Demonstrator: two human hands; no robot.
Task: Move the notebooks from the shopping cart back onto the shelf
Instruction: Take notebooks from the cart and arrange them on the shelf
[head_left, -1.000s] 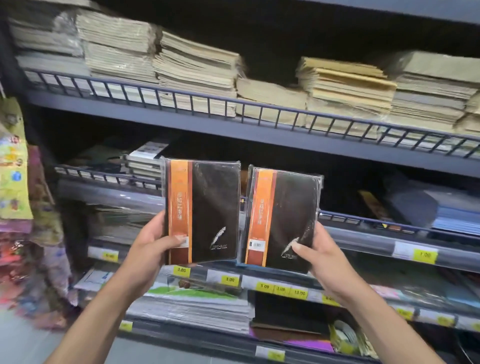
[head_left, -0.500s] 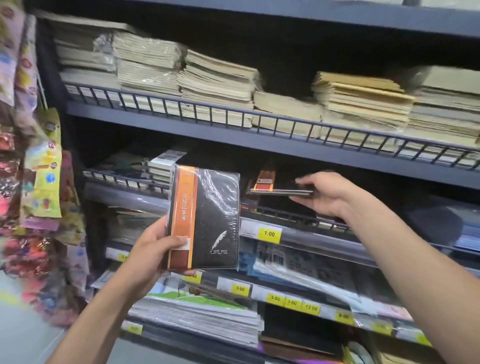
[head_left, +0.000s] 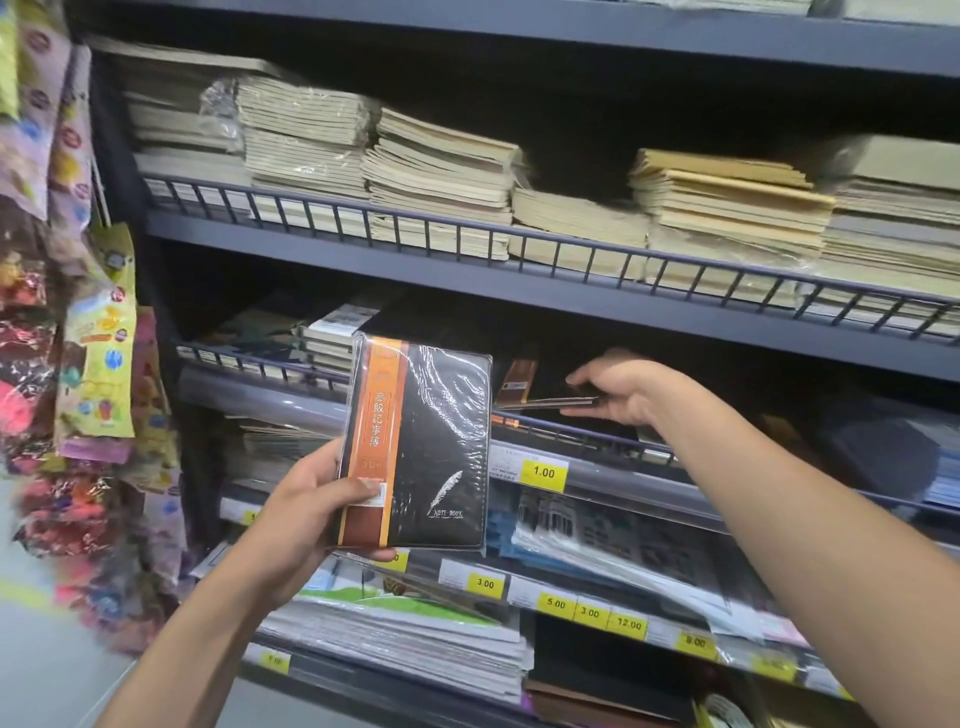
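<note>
Two notebooks are in the hands. The fingers (head_left: 363, 488) of the left hand (head_left: 306, 519) are clamped on the lower left edge of a black notebook (head_left: 421, 447), with the thumb across its orange band; this notebook stands upright in clear wrap, in front of the shelves and near the camera, not touching any shelf. The fingers (head_left: 587, 410) of the right hand (head_left: 623, 395) are closed on the right end of a second notebook (head_left: 545, 401), thumb above and the other fingers below. This one lies flat and is seen edge-on, just above the wire rail (head_left: 571, 434) of the middle shelf (head_left: 291, 402), inside the dark opening; I cannot tell whether it already rests on something there. Behind it, a brown and orange notebook (head_left: 517, 374) leans in the shadow. On the rail below the right hand hangs a yellow price tag (head_left: 543, 473) reading 1.00. Above, the top shelf (head_left: 467, 283) carries stacks of beige exercise books (head_left: 441, 176) behind its own wire fence. Lower shelves hold flat packs of paper goods (head_left: 405, 634) with more yellow tags. At the far left, colourful packets (head_left: 98, 332) hang beside the shelving.
</note>
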